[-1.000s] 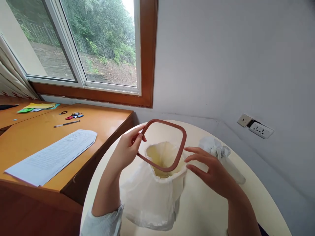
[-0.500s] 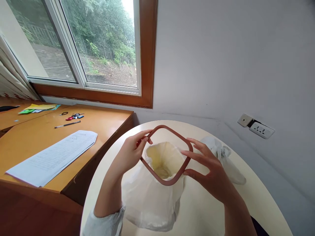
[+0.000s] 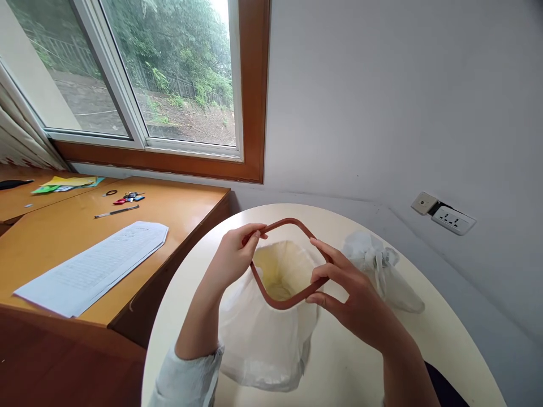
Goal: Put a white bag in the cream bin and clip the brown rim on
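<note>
A reddish-brown square ring with rounded corners (image 3: 282, 304) is held between my two hands, over the mouth of a bin lined with a whitish plastic bag (image 3: 265, 345). My left hand (image 3: 233, 251) pinches its left corner between thumb and fingers. On the opposite side, my right hand (image 3: 350, 282) grips the ring with its thumb below and fingers along the outer edge. Through the ring I see the bin's yellowish inside (image 3: 275, 271). The bag hangs loosely down the bin's outside. Whether the ring touches the bin's rim I cannot tell.
The bin stands on a round cream table (image 3: 360, 362). A knotted whitish plastic bag (image 3: 386, 271) lies at its right. On the wooden desk (image 3: 186, 198) at left are papers (image 3: 97, 265), a pen (image 3: 116, 212) and keys (image 3: 131, 198). A wall socket (image 3: 453, 219) is at right.
The ring has turned and tilted a little over the bin, its near corner now higher. My right hand has shifted left and its fingers have closed more on the ring.
</note>
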### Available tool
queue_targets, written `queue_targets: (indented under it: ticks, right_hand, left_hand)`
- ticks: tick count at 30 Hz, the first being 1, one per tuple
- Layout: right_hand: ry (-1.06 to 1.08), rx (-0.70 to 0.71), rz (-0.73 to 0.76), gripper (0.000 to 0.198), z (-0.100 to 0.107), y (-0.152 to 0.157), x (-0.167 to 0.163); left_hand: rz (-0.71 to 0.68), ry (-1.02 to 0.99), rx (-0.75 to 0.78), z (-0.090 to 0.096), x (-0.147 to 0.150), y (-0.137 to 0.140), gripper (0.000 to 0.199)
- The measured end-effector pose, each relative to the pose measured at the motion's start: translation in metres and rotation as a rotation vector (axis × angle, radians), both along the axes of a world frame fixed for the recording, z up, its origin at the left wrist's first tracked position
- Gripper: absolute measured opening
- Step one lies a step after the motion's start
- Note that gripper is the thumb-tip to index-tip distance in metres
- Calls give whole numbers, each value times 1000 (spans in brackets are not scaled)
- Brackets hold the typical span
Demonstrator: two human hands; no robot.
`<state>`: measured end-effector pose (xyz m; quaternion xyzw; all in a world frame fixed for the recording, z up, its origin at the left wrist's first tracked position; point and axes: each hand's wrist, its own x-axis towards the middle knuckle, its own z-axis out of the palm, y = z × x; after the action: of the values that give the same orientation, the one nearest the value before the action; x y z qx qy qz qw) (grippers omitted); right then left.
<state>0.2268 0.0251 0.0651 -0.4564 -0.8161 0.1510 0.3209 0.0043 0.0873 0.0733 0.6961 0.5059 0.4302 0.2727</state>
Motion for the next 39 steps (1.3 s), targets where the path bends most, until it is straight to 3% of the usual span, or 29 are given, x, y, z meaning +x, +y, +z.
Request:
queue_targets:
  ticks: [17,39]
  right_hand:
    - [-62,-75,-5,13,-2,3,-2]
    - [-111,-27,25,12,-2,5,-5]
  left_hand:
    - [-9,249,-74,-1,-3,1,35]
    - [-65,331,-106,-3,-3,1,35]
